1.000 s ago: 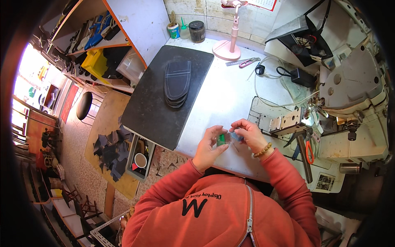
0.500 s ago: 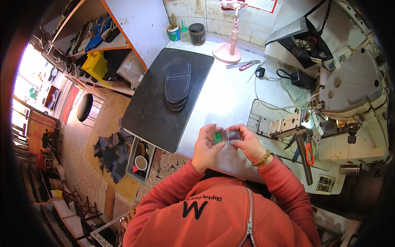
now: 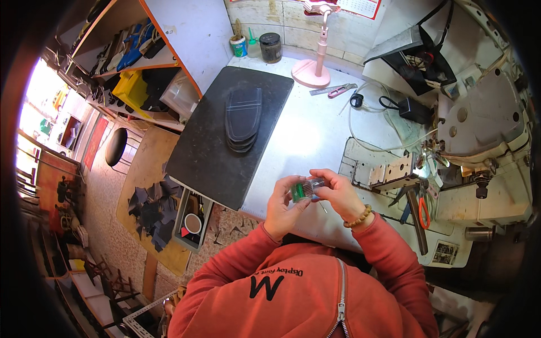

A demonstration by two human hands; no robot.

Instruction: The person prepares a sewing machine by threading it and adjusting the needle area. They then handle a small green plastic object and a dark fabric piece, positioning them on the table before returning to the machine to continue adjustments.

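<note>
Both hands are up over the near edge of the white table point(image 3: 315, 135), and between them sits a small clear plastic case with a green end point(image 3: 306, 188). The left hand point(image 3: 284, 205) grips it from the green side, fingers curled around it, while the right hand point(image 3: 338, 194), a beaded bracelet point(image 3: 359, 216) on its wrist, pinches the clear end from above. What is inside the case is too small to make out. Taking the case as the mark: just beyond it and to the left lies a big dark mat point(image 3: 225, 135), carrying a stack of dark sole-shaped pieces point(image 3: 243, 119). Just to the right of the case stands the sewing machine point(image 3: 479, 129), with orange-handled scissors point(image 3: 422, 211) near its base. Far beyond the case, at the back wall, a pink lamp base point(image 3: 310, 72) sits near a dark jar point(image 3: 271, 48) and a small cup point(image 3: 239, 45). Below and left of the case, down on the floor, a small tray point(image 3: 191, 222) lies beside scattered dark scraps point(image 3: 149, 211).
</note>
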